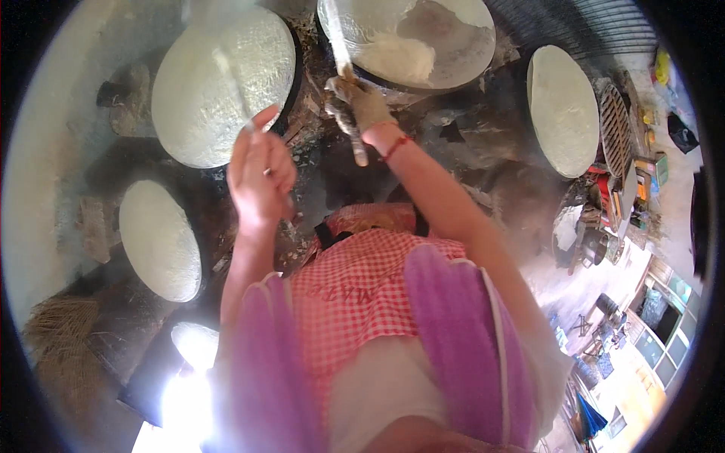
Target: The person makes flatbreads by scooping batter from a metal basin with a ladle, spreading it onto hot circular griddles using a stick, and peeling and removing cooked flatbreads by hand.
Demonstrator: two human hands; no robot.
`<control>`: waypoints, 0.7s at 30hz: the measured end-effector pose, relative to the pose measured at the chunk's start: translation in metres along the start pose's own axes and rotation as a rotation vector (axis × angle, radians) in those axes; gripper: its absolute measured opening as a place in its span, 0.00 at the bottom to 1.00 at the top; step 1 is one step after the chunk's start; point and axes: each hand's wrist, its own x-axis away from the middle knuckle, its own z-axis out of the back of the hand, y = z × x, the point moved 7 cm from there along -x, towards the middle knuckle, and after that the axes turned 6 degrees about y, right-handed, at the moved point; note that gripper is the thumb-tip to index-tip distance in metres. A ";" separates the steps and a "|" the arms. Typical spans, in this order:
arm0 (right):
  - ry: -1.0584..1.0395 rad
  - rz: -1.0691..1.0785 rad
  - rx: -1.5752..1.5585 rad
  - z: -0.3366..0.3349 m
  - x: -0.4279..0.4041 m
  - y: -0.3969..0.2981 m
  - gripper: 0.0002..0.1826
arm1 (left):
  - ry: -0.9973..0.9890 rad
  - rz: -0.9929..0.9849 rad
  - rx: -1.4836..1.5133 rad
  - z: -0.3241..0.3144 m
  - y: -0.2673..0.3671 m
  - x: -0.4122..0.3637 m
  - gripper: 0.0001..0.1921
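Note:
My bare left hand (259,175) pinches a thin pale stick (231,76), blurred by motion. That stick reaches over a round griddle covered by a thin pale sheet of batter (192,107). On my right hand (368,105) is a soiled work glove, its fingers closed around a flat batter-coated stick (338,42). The handle's lower end sticks out below the glove. Beyond this hand, a second round griddle (467,59) carries a pale batter layer (396,59), bunched near its front edge, with part of the grey surface bare.
More round griddles with pale sheets stand at right (563,113) and lower left (161,240). A slatted round rack (615,130) and a metal pot (593,249) are farther right. Straw bristles (56,328) lie lower left. Haze and glare blur the left side.

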 end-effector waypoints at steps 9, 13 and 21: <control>0.305 0.088 0.185 0.123 0.109 -0.007 0.18 | 0.476 0.106 0.179 0.157 -0.037 0.080 0.17; 0.395 -0.070 0.275 0.246 0.063 -0.033 0.19 | 0.430 0.099 0.287 0.153 -0.039 0.084 0.17; 0.545 0.378 1.268 0.200 0.070 -0.093 0.26 | 0.333 0.024 0.231 0.121 -0.032 0.083 0.17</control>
